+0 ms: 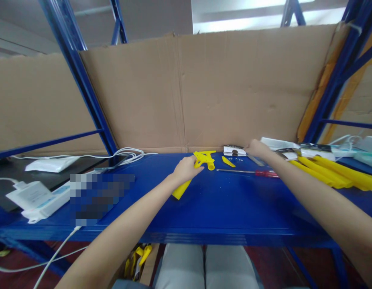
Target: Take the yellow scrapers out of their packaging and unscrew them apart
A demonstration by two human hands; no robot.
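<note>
My left hand [186, 168] is wrapped round a yellow plastic part [182, 189] that has a flat, wide lower end. Its branched upper end [204, 157] sticks out beyond my fingers, over the blue shelf. Toward the back, my right hand [256, 148] has curled fingers beside a white-and-black card packet [234, 151]; what they pinch, if anything, is hidden. Just below that hand lies a flat silver strip [256, 161]. Between the hands are a small yellow pointed piece [228, 161], some tiny light bits [236, 159] and a screwdriver with a red handle [266, 174].
Several long yellow pieces [333, 172] lie at the right, with more printed packets [316, 151] behind them. At the left are a white power strip [57, 196], a charger [29, 194] and coiled white cable [128, 154]. Cardboard [222, 92] walls off the back; blue posts [92, 96] frame the shelf.
</note>
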